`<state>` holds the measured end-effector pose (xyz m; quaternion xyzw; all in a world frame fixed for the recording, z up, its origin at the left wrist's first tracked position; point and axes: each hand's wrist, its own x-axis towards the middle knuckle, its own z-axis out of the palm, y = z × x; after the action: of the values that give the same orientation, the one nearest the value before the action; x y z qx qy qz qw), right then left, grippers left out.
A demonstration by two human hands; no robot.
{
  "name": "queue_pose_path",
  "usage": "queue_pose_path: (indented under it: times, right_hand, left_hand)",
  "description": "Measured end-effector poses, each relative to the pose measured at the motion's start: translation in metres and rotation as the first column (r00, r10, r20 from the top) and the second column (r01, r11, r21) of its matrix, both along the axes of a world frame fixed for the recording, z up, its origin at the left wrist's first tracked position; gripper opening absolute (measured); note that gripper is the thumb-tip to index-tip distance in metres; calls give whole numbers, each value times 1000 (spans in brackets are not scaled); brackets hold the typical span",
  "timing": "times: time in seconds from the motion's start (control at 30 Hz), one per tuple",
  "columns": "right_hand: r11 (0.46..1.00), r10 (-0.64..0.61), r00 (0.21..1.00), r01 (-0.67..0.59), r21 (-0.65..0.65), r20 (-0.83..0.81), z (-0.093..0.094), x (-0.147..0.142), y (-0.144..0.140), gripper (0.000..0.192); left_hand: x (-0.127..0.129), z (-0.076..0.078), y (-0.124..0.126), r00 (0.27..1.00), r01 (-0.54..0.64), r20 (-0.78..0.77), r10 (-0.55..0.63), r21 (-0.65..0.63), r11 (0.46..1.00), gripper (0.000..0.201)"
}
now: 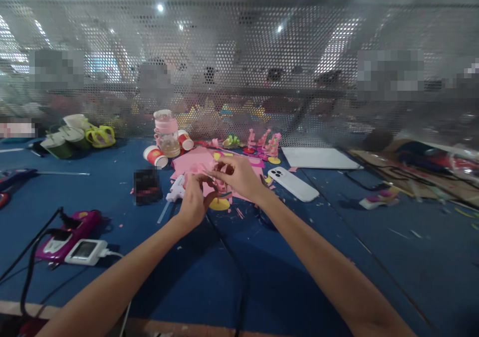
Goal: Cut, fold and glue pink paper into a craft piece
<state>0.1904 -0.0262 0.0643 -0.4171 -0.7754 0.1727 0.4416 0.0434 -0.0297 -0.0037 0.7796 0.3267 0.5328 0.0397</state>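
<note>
My left hand (pixel 194 200) is closed with its fingers around a small pink foam figure (pixel 221 185), steadying it low over the table. My right hand (pixel 239 175) pinches the figure's upper part from the right. Fingers hide much of the figure. A yellow foam disc (pixel 219 204) shows beneath it; whether they are joined, I cannot tell. Pink foam sheets (pixel 192 160) lie behind the hands. Left of my left hand rests a white glue gun (pixel 175 190), partly hidden, with a clear glue stick (pixel 163 211) beside it.
Several pink foam figures (pixel 274 145) stand at the back. A white phone (pixel 294 183) lies on the right. Paper cups (pixel 155 156) and a bottle (pixel 167 135) are at back left. A purple power strip (pixel 71 235) with cords sits front left. A perforated metal panel (pixel 239 68) closes the back.
</note>
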Motion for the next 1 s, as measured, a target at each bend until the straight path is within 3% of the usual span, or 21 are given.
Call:
queue_pose_path:
  times: [0.27,0.43,0.73,0.87,1.0]
  right_hand:
    - [999,-9,999,7,38,49,-1,1,0,15]
    - [1000,11,997,-11,-7,75,2,1,-2,16]
    - [1000,9,991,-7,-15,133,-5,1,5,17]
    - [990,34,992,-17,-137,124,-17,4,14,23]
    - [973,31,999,-28,-229,10,-21,11,20,26]
  left_hand:
    - [5,2,-1,984,88,160,-77,-58,994,30]
    - [6,7,-4,981,102,169,-92,-51,993,31]
    - [3,11,-4,965,-98,242,104,-36,994,32]
    - [-2,16,-1,954,-169,258,150,54,984,31]
    - [-7,8,7,956,-241,190,222,81,967,17]
